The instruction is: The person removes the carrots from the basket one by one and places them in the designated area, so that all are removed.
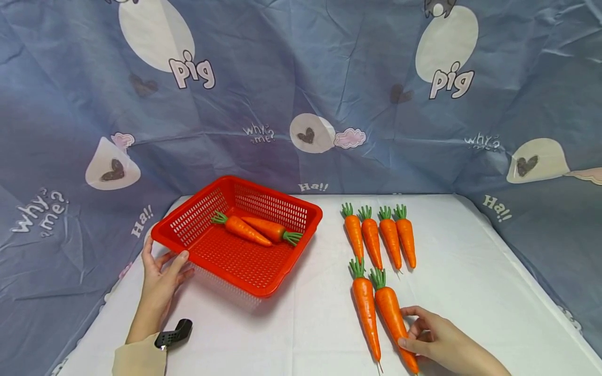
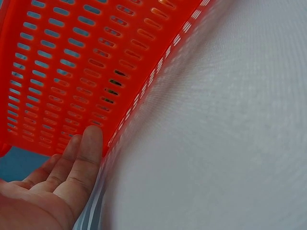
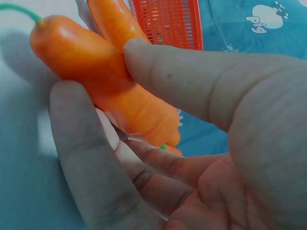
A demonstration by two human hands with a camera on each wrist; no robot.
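At the near left corner of the red plastic basket (image 1: 282,284), my left hand (image 1: 160,282) rests with its fingers spread. The left wrist view shows its fairly straight fingers (image 2: 86,160) touching the slotted outer wall. Two orange carrots (image 1: 246,231) with green stubs lie in the basket. My right hand (image 1: 435,337) pinches a carrot (image 1: 391,313) near its narrow end, between thumb and fingers. In the right wrist view this carrot (image 3: 81,48) crosses between thumb and forefinger. Another long carrot (image 1: 366,310) lies just left of it.
Behind these two, several carrots (image 1: 371,237) lie in a row, green tops toward the back. All stand on a white tabletop (image 1: 320,334). A blue printed cloth (image 1: 367,47) hangs behind and along the sides. A black strap device (image 1: 176,334) sits at my left wrist.
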